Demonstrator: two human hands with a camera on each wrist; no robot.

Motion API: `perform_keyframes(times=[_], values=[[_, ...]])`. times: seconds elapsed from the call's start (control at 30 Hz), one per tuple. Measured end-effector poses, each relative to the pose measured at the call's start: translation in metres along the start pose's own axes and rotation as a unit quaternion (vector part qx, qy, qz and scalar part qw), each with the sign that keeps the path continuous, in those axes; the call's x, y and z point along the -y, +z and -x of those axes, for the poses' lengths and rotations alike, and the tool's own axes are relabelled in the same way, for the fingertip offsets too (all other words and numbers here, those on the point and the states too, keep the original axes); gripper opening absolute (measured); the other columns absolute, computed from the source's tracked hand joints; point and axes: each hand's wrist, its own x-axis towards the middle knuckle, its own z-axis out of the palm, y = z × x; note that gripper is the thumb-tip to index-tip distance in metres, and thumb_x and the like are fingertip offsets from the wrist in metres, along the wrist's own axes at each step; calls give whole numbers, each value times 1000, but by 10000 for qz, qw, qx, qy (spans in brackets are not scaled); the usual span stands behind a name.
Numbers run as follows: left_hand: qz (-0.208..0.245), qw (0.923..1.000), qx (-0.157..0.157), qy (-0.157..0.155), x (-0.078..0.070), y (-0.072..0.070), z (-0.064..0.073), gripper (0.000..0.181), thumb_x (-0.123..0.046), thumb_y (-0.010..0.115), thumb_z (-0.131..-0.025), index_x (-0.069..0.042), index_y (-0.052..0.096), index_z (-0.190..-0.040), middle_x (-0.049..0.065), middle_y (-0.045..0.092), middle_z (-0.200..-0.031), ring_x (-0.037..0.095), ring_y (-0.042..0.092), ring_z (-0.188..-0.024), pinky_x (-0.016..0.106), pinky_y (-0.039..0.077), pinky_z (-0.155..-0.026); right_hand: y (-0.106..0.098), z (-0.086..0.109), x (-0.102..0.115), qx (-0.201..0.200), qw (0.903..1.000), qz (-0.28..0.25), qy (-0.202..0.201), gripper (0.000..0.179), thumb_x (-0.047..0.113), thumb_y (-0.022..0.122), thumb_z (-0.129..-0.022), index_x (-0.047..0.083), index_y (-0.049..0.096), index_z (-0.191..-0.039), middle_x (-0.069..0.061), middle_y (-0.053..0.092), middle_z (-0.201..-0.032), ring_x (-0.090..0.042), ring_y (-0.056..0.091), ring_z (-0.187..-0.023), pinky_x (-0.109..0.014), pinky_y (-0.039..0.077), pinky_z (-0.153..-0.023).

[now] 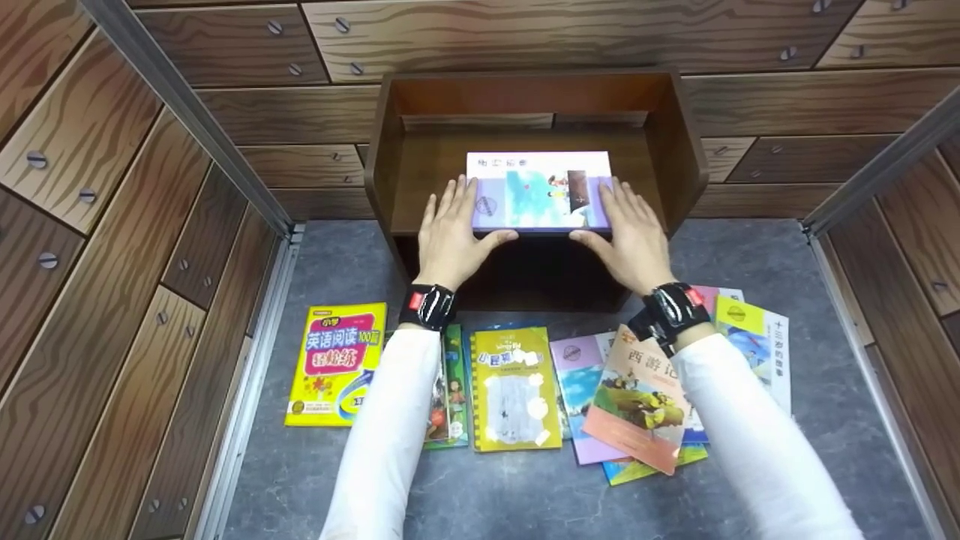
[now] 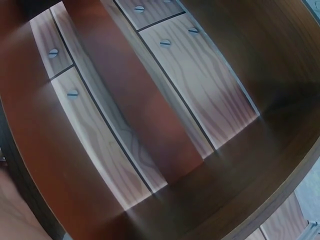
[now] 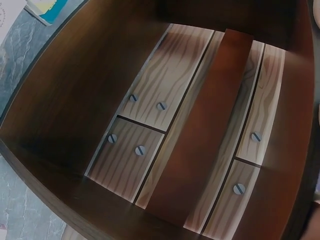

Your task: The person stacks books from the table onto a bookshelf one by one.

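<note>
A book with a white, lilac and blue cover lies flat on the upper board of a small dark-brown bookshelf. My left hand is at the book's left side, fingers extended forward along it and thumb at the near edge. Mirroring it, my right hand touches the right side, its index finger over the cover's margin and its thumb by the near corner. Both wrist views look into the shelf, with only slivers of hand at their edges; the book's underside is hidden.
On the grey floor before the shelf lie a yellow workbook, a yellow spiral-look book, and an overlapping pile with a tan book on top. Wood-patterned walls stand behind and at both sides.
</note>
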Motion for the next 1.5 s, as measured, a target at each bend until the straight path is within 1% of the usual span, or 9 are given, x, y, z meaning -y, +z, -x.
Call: perform_keyframes(times=[0.27,0.47,0.7,0.9,1.03,1.2,1.33,1.4,1.5], values=[[48,10000,-2,-62,-2,-1,-2,108,-74,66,-84,-12,31,-164,9,28,-168,22,20,-159,37,3,-130,-1,-1,0,-120,9999,-33,35,87,46,72,-96,-1,35,-160,-23,27,-166,-41,26,-155,-49,15,-129],[133,9999,6,-91,-2,-3,-3,109,-73,68,-82,-12,32,-164,10,30,-168,23,21,-158,39,5,-130,-2,-1,1,-102,9998,-124,95,88,46,74,-94,0,37,-159,-23,29,-165,-40,26,-155,-50,16,-129],[146,9998,-99,-78,-1,-2,-2,109,-74,69,-82,-12,33,-164,9,31,-167,23,23,-158,39,6,-130,-1,-2,1,-36,9999,-72,123,90,49,73,-94,0,35,-160,-22,27,-166,-40,25,-155,-50,15,-129],[169,9998,-76,-62,-1,-2,-2,110,-74,70,-82,-12,31,-164,9,30,-168,22,22,-158,37,4,-130,-1,-2,-1,50,9999,4,116,91,52,69,-97,0,32,-161,-22,23,-168,-40,21,-156,-50,13,-129],[199,9998,-76,-37,-1,-2,-2,110,-74,70,-83,-11,31,-164,9,29,-168,22,21,-158,37,3,-130,-2,-1,-2,97,9999,-53,93,88,50,67,-98,0,31,-161,-22,23,-168,-40,20,-157,-50,12,-129],[205,9997,-45,-106,-1,-2,-2,109,-72,70,-83,-12,31,-165,7,28,-169,21,20,-159,36,2,-130,-4,-2,-3,175,9997,-132,96,87,49,66,-99,1,30,-162,-22,22,-168,-39,19,-157,-50,11,-129],[241,9997,-33,-98,-1,-2,-2,108,-72,70,-83,-12,31,-164,7,28,-169,21,20,-159,35,2,-130,-4,-1,-2,172,9997,-160,122,87,49,66,-100,0,29,-162,-21,22,-169,-39,19,-157,-48,11,-130],[252,9996,-10,-85,-1,-2,-1,109,-72,70,-84,-12,29,-165,8,26,-169,21,19,-159,35,2,-130,-4,-1,-2,196,9995,-190,141,89,49,66,-100,0,27,-162,-21,21,-169,-38,18,-158,-47,10,-130],[310,9995,-4,11,0,-4,2,112,-71,71,-84,-11,24,-166,9,20,-172,23,16,-160,36,1,-130,-6,-1,-1,234,9992,-292,144,93,50,66,-99,-1,22,-163,-22,18,-170,-38,16,-158,-47,9,-130]])
